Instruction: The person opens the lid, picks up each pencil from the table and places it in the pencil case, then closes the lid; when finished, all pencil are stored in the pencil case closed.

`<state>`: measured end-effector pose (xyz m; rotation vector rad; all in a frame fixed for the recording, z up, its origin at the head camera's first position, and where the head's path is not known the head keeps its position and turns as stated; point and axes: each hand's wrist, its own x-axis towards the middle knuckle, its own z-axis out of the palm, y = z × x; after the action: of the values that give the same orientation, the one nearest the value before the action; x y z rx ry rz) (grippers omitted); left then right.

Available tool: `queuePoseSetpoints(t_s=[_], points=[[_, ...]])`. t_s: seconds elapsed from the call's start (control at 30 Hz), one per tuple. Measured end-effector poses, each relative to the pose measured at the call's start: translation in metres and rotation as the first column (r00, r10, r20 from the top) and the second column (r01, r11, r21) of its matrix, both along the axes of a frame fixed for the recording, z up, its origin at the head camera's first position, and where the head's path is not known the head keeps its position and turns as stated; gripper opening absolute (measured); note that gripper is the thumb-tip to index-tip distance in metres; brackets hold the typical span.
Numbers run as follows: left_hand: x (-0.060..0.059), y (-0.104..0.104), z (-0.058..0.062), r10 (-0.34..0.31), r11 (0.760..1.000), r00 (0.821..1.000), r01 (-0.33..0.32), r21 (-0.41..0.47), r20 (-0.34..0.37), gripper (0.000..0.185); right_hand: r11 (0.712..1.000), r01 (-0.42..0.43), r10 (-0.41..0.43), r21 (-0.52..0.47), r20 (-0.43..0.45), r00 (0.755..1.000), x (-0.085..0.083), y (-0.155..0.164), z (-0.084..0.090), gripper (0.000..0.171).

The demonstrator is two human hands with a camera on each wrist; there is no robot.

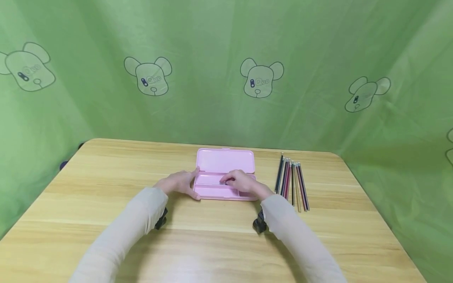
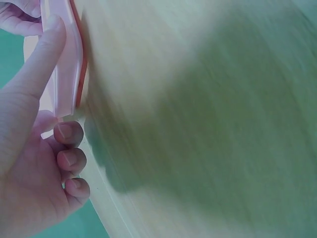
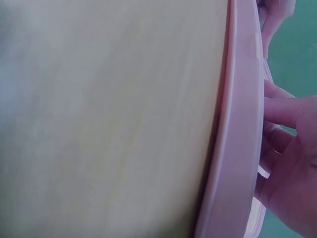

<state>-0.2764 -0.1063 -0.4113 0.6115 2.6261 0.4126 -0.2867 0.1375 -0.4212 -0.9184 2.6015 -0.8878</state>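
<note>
A pink pencil case lies with its lid folded back on the table, its tray divided into compartments. At its left end my left hand grips the case, thumb at the front corner and fingers toward the back. In the left wrist view the thumb presses on the case's side wall. My right hand reaches into the back compartment with bent fingers. The right wrist view shows those fingers behind the front wall; whether they pinch something small is hidden.
Several pencils in dark, red and natural wood colours lie side by side to the right of the case. The wooden table reaches back to a green curtain with printed mouse heads.
</note>
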Motion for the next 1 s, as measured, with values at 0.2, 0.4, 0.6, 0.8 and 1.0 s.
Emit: queuePoseSetpoints(t_s=[0.2,0.4,0.6,0.8,1.0], points=[[0.001,0.0,0.002,0.001,1.0,1.0,-0.001,-0.004,-0.006,0.113,0.999,0.037,-0.036,-0.037,0.038,0.999,0.001,0.003,-0.001,0.024],[0.002,0.0,0.004,0.006,1.0,1.0,-0.006,-0.004,-0.007,0.113,0.992,0.085,-0.079,-0.089,0.059,0.995,0.002,0.009,0.005,0.025],[0.001,0.0,0.004,0.012,1.0,1.0,-0.012,-0.009,-0.007,0.113,0.982,0.143,-0.126,-0.122,0.141,0.982,0.004,0.024,0.015,0.031],[0.001,0.001,0.003,0.004,1.0,1.0,-0.004,-0.017,-0.017,0.113,0.969,0.21,-0.189,-0.126,0.163,0.968,0.006,0.049,0.019,0.035],[0.001,0.001,0.001,0.002,1.0,1.0,-0.002,-0.005,-0.011,0.114,0.967,0.227,-0.217,-0.116,0.095,0.972,0.007,0.076,0.019,0.033]])
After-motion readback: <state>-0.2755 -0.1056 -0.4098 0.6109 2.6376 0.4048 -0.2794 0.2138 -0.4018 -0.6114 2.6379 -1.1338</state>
